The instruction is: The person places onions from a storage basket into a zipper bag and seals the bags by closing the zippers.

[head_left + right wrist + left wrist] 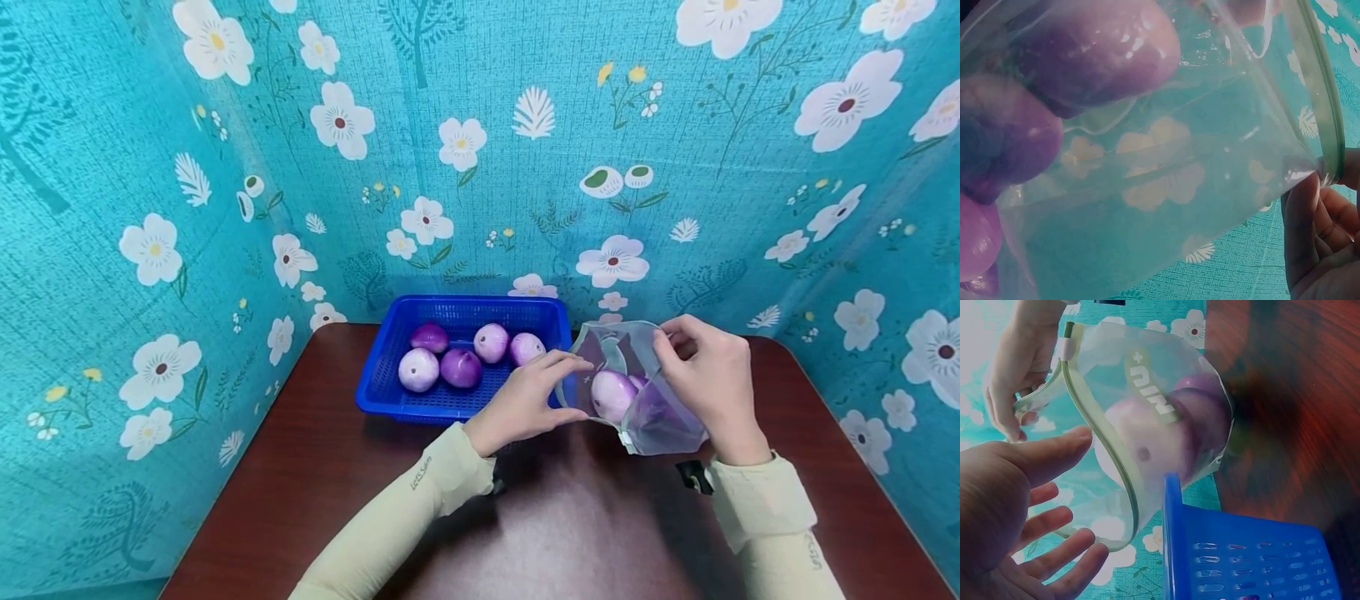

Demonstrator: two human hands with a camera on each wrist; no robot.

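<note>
A clear zip bag (663, 429) with a green-edged mouth is held up at the right of the table, its mouth spread. Several purple onions (612, 396) lie inside it. My right hand (708, 379) pinches the bag's rim at one end. My left hand (528, 398) is at the opposite side of the mouth, fingers extended and apart; in the left wrist view its thumb (1060, 453) lies right at the green edge. Nothing is gripped in that hand. More onions (461, 367) lie in the blue basket (367, 379), just beyond the left hand.
The brown table (300, 492) ends at a turquoise flowered cloth (465, 217) hung behind it and along both sides. The basket stands near the back edge, its right end close beside the bag.
</note>
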